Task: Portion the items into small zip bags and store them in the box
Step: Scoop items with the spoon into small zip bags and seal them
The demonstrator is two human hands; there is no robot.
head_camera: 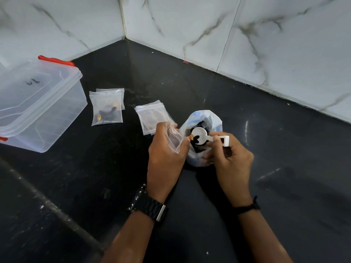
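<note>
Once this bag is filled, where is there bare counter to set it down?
Bare black counter lies behind the empty bag stack, toward the wall corner, and right of the supply bag. Crowded: between the lidded box and filled bag.

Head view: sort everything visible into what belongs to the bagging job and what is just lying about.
Part of the job:
- left hand holding an open zip bag
- right hand holding the white scoop
- supply bag of small dark items
- filled zip bag
- stack of empty zip bags
- clear storage box, lid on

Just there:
- black wristwatch
- dark counter
- marble wall
</note>
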